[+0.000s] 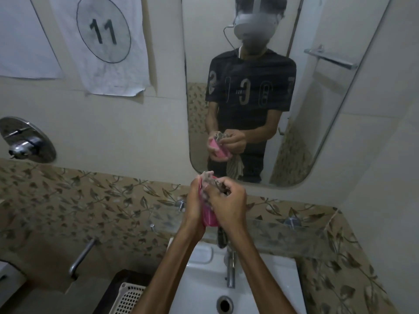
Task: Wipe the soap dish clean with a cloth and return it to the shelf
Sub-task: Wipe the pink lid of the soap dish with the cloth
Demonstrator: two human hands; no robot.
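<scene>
A pink soap dish (209, 217) stands on edge above the sink, held up in front of the mirror. My left hand (195, 201) grips its left side. My right hand (229, 206) grips a striped grey cloth (212, 181) and presses it against the dish's inner face. Most of the dish is hidden between my hands. A tail of the cloth (221, 239) hangs down below my right hand. The glass shelf (301, 236) runs along the wall just behind and below my hands.
A white sink (267, 288) with a chrome tap (230, 273) lies below. The mirror (317, 109) reflects a person holding dish and cloth. A shower valve (26, 140) and a spout (81, 257) sit at the left, a white basket (129, 298) at the bottom.
</scene>
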